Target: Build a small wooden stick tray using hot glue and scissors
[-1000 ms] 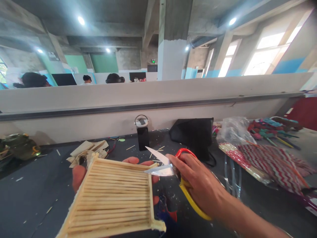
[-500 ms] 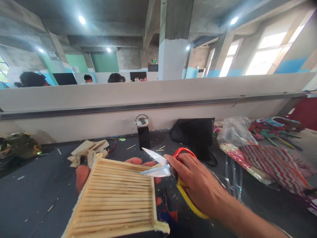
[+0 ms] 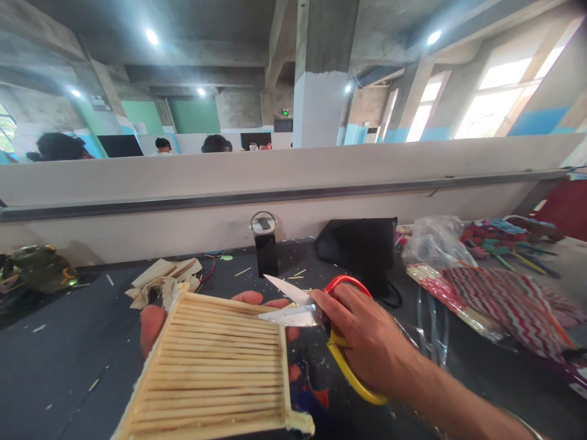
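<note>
Holding stick panel and scissors above the tabletop

Gripping from beneath, my left hand is clamped on the stick panel, held over the dark tabletop. My right hand is closed on the scissors, blades parted at the panel's far right corner. Black bag behind

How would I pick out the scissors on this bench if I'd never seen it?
Start at the dark table under the long grey partition. Near its front middle, the left hand holds a square panel of pale wooden sticks. The scissors are in the right hand at the panel's far right corner: blades open, one red loop, one yellow.
</note>
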The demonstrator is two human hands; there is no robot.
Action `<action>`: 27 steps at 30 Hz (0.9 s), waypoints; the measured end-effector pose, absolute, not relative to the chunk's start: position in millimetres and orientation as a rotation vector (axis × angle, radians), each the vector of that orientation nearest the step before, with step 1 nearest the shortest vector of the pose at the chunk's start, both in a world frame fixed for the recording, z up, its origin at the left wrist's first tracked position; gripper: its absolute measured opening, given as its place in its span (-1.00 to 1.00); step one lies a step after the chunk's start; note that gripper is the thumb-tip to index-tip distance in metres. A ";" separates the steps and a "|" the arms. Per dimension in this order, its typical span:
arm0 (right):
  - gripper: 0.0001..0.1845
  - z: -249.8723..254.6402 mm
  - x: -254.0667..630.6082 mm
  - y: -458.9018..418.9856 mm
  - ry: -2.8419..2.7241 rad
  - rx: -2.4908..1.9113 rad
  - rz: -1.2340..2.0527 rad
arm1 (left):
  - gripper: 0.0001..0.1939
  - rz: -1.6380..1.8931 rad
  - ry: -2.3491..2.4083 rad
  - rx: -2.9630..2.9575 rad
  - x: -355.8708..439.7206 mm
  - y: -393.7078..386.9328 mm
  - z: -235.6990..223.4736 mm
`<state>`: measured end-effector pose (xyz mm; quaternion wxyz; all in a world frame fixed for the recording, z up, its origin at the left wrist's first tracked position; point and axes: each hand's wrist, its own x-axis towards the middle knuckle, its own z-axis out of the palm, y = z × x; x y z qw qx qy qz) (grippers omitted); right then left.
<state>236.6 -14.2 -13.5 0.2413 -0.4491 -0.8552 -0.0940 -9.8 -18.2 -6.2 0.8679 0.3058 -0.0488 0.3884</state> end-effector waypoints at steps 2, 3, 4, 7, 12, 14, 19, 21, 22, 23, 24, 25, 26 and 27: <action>-0.40 -13.2 236.0 -13.2 -2.337 -1.212 -0.274 | 0.10 0.816 -0.093 0.633 -9.6 -18.3 -6.8; -0.39 -13.1 235.7 -12.6 -2.335 -1.201 -0.280 | 0.10 0.820 -0.096 0.632 -9.4 -18.3 -6.9; -0.40 -13.3 235.7 -12.1 -2.330 -1.187 -0.288 | 0.09 0.820 -0.100 0.633 -9.1 -18.3 -6.7; -0.43 -16.0 237.2 -10.9 -2.319 -1.152 -0.309 | 0.07 0.791 -0.120 0.640 -9.7 -18.0 -5.1; -0.39 -21.7 241.9 -11.4 -2.303 -1.090 -0.330 | 0.08 0.785 -0.099 0.635 -14.5 -17.5 -0.1; -0.39 -19.7 242.5 -12.0 -2.273 -1.127 -0.311 | 0.06 0.788 -0.096 0.649 -15.9 -17.0 1.8; -0.43 -7.2 242.2 -11.9 -2.215 -1.147 -0.128 | 0.06 0.776 -0.153 0.687 -16.5 -16.0 5.0; -0.41 -4.1 241.4 -11.7 -2.271 -1.166 -0.123 | 0.06 0.780 -0.161 0.681 -16.3 -16.4 4.7; -0.40 -3.5 240.8 -11.8 -2.302 -1.187 -0.111 | 0.07 0.784 -0.165 0.682 -16.0 -16.5 4.0; -0.39 -3.4 240.1 -11.9 -2.328 -1.212 -0.089 | 0.08 0.794 -0.168 0.685 -15.7 -16.3 3.0; -0.39 -3.6 239.5 -12.0 -2.348 -1.232 -0.068 | 0.08 0.804 -0.164 0.685 -15.2 -15.7 1.7; -0.38 -4.0 238.9 -12.2 -2.358 -1.249 -0.055 | 0.09 0.811 -0.160 0.685 -14.7 -14.9 0.4; -0.37 -4.4 238.3 -12.3 -2.363 -1.261 -0.051 | 0.10 0.815 -0.152 0.685 -14.1 -14.0 -0.8; -0.36 -4.6 237.9 -12.4 -2.364 -1.273 -0.051 | 0.10 0.818 -0.145 0.686 -13.7 -13.5 -1.8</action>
